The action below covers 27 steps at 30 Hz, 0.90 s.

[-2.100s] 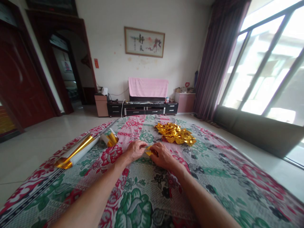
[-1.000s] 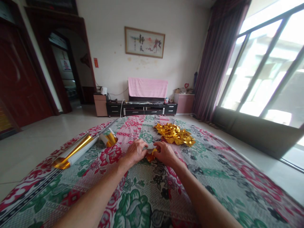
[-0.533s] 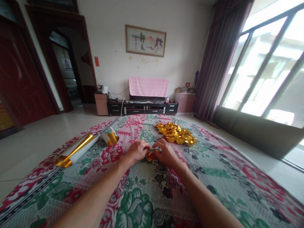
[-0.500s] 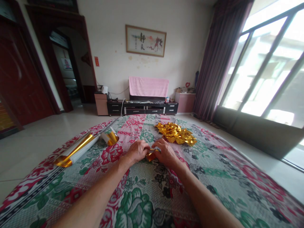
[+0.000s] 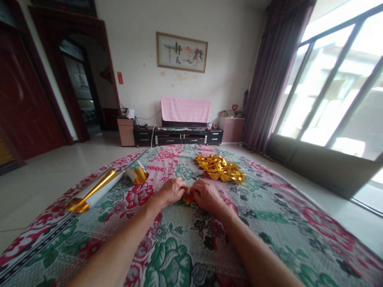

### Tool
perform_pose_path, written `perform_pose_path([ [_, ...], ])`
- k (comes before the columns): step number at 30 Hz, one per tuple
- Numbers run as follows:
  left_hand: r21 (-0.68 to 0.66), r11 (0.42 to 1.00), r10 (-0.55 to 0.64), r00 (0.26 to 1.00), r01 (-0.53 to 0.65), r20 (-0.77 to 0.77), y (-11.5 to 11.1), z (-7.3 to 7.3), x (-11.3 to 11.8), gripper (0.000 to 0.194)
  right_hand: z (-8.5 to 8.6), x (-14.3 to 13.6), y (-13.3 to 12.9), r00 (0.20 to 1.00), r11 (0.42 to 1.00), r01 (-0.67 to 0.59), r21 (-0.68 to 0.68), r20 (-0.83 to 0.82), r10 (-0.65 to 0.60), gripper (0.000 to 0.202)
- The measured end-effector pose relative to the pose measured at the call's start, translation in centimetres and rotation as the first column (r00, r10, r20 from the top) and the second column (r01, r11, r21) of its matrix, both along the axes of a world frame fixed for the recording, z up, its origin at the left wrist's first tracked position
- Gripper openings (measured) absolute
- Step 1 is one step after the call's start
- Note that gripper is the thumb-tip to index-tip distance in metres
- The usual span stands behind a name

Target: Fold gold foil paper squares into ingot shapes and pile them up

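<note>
fingers of 2 hands (image 5: 189, 190) pinching 1 gold foil piece (image 5: 188, 197), 1 gold pile (image 5: 220, 168) beyond

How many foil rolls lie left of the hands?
2: the long roll near the cloth's left edge, and the short one by its far end. Sheets inside may be hidden.

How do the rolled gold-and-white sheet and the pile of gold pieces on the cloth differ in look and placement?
The rolled sheet is one long tube showing white and gold; the pile of gold pieces is many crumpled-looking, pointed bits, gold all over. The rolled sheet lies left of the hands, near the cloth's edge; the pile sits beyond the right hand. Both have shiny gold surfaces.
</note>
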<state>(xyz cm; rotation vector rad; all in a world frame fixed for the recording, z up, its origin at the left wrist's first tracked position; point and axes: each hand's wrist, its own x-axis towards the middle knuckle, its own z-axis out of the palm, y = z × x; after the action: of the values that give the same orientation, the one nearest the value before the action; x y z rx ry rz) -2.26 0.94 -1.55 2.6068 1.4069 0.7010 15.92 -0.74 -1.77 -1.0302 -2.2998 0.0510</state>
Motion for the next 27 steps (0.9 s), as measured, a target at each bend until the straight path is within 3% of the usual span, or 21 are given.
perform_pose_path([
  [10, -0.030, 0.998, -0.055, 0.995, 0.058, 0.080, -0.52, 0.81, -0.01, 0.027, 0.15, 0.03, -0.54, 0.999, 1.000, -0.021, -0.004, -0.026, 0.021, 0.019],
  [19, -0.006, 0.997, -0.082, 0.994, 0.082, 0.076, -0.68, 0.58, 0.24, 0.020, -0.34, 0.00, -0.38, 0.999, 0.999, -0.017, 0.033, -0.037, 0.019, 0.017],
  [27, -0.032, 0.994, -0.103, 0.985, 0.109, 0.138, -0.87, 0.87, 0.53, 0.028, -0.18, -0.03, -0.51, 0.999, 0.998, -0.025, 0.052, -0.047, 0.027, 0.017],
])
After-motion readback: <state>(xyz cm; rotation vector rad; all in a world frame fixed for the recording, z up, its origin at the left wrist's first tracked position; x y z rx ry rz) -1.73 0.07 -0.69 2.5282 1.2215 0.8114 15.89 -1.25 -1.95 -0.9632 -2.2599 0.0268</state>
